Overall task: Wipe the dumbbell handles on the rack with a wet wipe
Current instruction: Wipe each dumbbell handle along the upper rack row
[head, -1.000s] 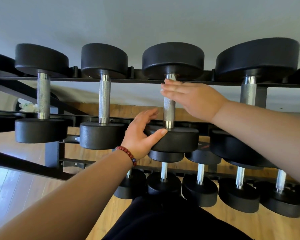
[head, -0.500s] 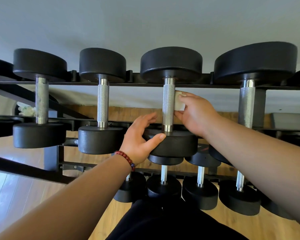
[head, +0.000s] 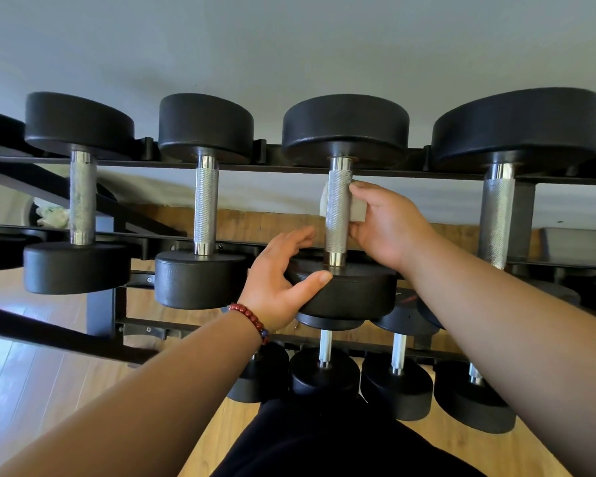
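wipe [head: 358, 212] pinched to handle [head: 338, 215], right hand [head: 389, 225]; left hand [head: 276, 287] grips weight [head: 355, 290]

— What is being altered at the third dumbbell handle [head: 338, 215]?
— The wet wipe [head: 358, 212] is being drawn round behind it by the right hand [head: 389, 225]; an edge is now being shown on its left.
— And the fingers [head: 365, 191]?
— They are being withdrawn from across the handle to its right side.

Soft even daylight, sheen on floor [head: 21, 366] at left, wide-angle bending edges, perhaps slight blur.
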